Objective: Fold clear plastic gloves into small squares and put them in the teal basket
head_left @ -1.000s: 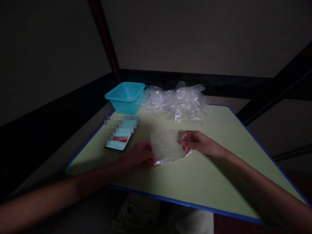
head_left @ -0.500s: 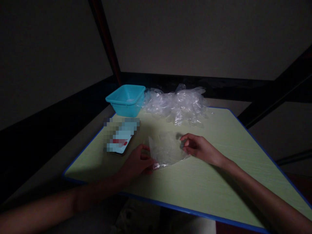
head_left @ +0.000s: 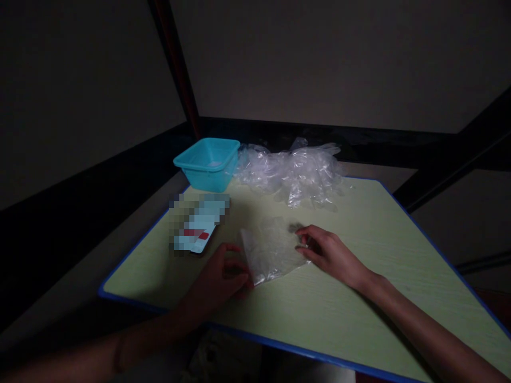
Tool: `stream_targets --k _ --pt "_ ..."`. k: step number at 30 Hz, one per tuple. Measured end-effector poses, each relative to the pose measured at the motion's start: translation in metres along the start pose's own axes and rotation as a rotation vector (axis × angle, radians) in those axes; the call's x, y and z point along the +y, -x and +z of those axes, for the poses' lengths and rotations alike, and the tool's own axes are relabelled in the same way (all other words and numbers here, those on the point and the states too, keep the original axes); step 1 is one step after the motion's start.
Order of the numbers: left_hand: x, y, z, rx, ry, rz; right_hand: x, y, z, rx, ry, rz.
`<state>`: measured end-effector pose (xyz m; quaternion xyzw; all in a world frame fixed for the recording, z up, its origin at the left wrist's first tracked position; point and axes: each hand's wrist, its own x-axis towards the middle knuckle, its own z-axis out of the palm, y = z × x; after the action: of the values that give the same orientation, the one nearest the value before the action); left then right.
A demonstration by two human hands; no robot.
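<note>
Presently, left hand [head_left: 219, 279] and right hand [head_left: 328, 254] flank the clear film [head_left: 272, 254], either grip indeterminable; uneven tugging might crease it.

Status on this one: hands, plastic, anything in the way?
Left hand at near-left corner of clear plastic piece, right hand at right edge; grips unclear. Piece between them. Phone and plastic heap farther off, neither between the hands.

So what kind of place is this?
Probably a dim corner indoors, maybe at home, though I can't be sure: there are plain dark walls, a blue-edged table and a phone lying on it.
</note>
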<state>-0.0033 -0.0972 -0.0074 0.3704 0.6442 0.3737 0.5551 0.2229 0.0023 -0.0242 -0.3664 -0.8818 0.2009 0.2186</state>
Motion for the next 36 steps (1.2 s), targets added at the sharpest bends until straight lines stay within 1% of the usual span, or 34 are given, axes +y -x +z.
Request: stream_targets --k 1,2,3,6,8,10,11,13,15,19,21,29,36 --pt "-0.002 0.001 -0.002 -0.002 -0.049 0.052 0.000 0.001 0.000 0.001 0.025 -0.011" --pt "-0.003 0.001 -0.004 0.011 -0.119 0.134 -0.001 0.002 -0.001 0.003 0.055 -0.021" --pt "-0.003 0.001 -0.006 0.030 -0.205 0.247 -0.001 0.002 -0.001 0.010 0.087 -0.031" --pt "-0.001 -0.001 -0.006 0.067 -0.525 0.687 -0.005 0.005 -0.004 0.071 0.146 -0.069" --pt "0.003 -0.005 0.000 0.023 -0.741 0.929 -0.008 0.006 -0.006 0.111 0.155 -0.115" --pt "0.005 -0.011 0.009 -0.035 -0.938 1.068 -0.013 0.006 -0.006 0.095 0.181 -0.183" --pt "0.005 -0.013 0.015 -0.056 -1.026 1.096 -0.015 0.007 -0.005 0.063 0.208 -0.223" --pt "0.002 -0.019 0.025 -0.099 -1.164 1.110 -0.018 0.009 -0.002 -0.030 0.271 -0.293" --pt "-0.003 -0.023 0.031 -0.134 -1.254 1.081 -0.019 0.012 0.002 -0.123 0.325 -0.327" --pt "-0.016 -0.025 0.030 -0.171 -1.320 0.979 -0.013 0.020 0.009 -0.248 0.357 -0.301" --pt "-0.020 -0.025 0.027 -0.180 -1.308 0.964 -0.010 0.022 0.010 -0.284 0.358 -0.292" --pt "-0.019 -0.024 0.026 -0.197 -1.292 0.918 -0.006 0.025 0.011 -0.300 0.370 -0.299" --pt "-0.020 -0.024 0.024 -0.240 -1.240 0.941 -0.004 0.026 0.012 -0.269 0.363 -0.315"
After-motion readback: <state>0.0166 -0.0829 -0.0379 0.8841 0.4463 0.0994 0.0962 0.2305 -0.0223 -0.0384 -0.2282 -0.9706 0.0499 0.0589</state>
